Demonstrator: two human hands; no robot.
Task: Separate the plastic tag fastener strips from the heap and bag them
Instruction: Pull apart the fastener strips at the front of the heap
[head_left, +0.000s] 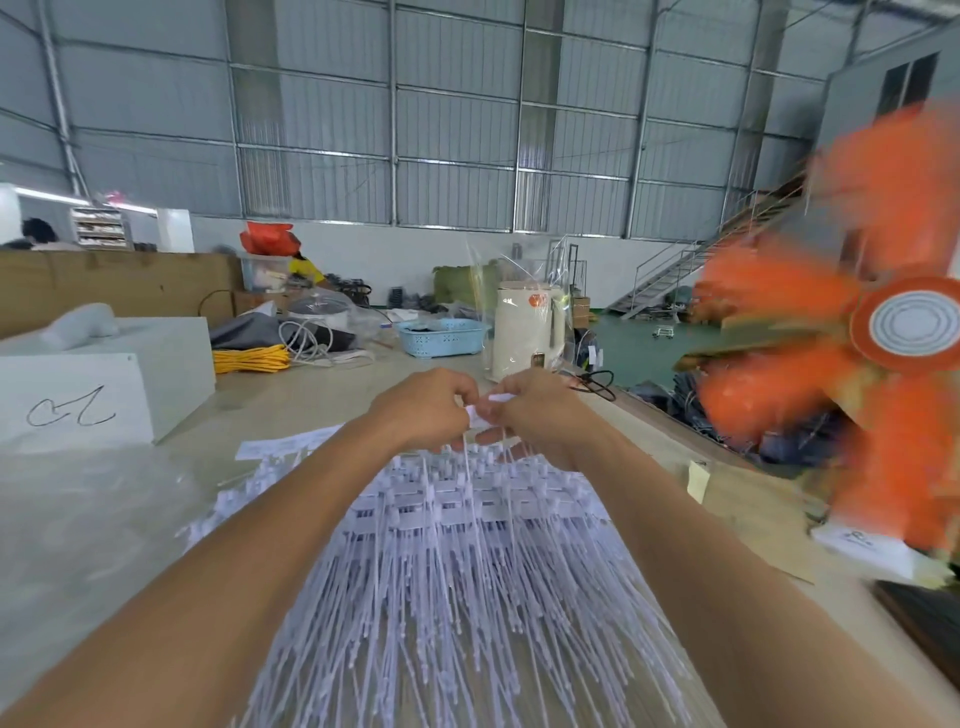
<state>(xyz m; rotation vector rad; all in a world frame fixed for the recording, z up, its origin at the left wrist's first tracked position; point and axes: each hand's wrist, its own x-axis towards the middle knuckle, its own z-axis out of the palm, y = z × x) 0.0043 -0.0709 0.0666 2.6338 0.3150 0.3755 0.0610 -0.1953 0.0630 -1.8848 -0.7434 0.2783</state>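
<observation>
— Head view, containers first?
— Light blue perforated basket (444, 338) at the far end of the worktop (332, 395), dark items inside, too small to name. Beside it a cream kettle-like jug (524, 332) under a clear plastic bag (519, 270). At left a white box (104, 384) with a handwritten scrawl on its face.

— And the task's things?
— Heap of white plastic tag fastener strips (457, 571) spread between the forearms: thin stiff filaments fanning toward the camera, blocky rectangular heads lined up in rows at the far edge. Crumpled clear plastic sheeting (88, 519) lying left of the heap.

— Hands?
— Left hand (426, 410) and right hand (540, 410) raised just above the heap's far edge, fingers curled, both pinching one small white strip piece (485, 410) between them, filaments hanging down from it into the heap.

— Anything else nearby?
— Orange fan (857, 332) at right, blades blurred, round hub with concentric rings. Yellow coiled cable (252, 358) and a white cord (306, 338) farther back.
</observation>
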